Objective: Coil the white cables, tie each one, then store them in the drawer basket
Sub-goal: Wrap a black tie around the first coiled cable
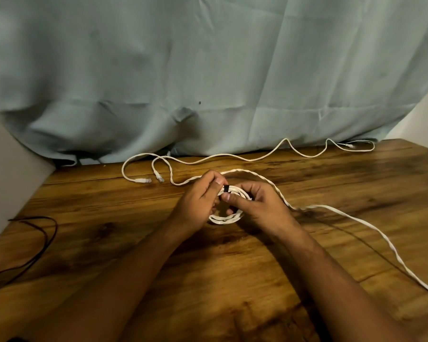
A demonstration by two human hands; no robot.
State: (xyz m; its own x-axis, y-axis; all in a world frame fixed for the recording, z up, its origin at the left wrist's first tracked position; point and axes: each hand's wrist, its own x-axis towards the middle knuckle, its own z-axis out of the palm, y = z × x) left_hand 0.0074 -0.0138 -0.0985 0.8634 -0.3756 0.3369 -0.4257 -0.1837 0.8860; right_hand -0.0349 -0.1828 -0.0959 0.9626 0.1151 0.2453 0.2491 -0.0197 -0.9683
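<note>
"White cable coil (224,219): where is it?"

"Dead centre of the wooden table (109,243), held between both hands. The left hand (198,206) grips the flat, ribbon-like loops. The right hand (260,206) pinches a black tie (227,188) at the coil's 12 o'clock."

"So the step is tying?"

"I'd judge so. But a long twisted tail (318,206) trails off toward 4 o'clock, so it may need more winding first. After that, cinch the strap snug without letting the springy loops slip."

"Anything else?"

"A second white cable (232,156) lies loose and wavy at 12 o'clock, along the creased pale cloth (208,70). A thin black cord (55,228) curls at 8. No drawer basket is in view."
</note>
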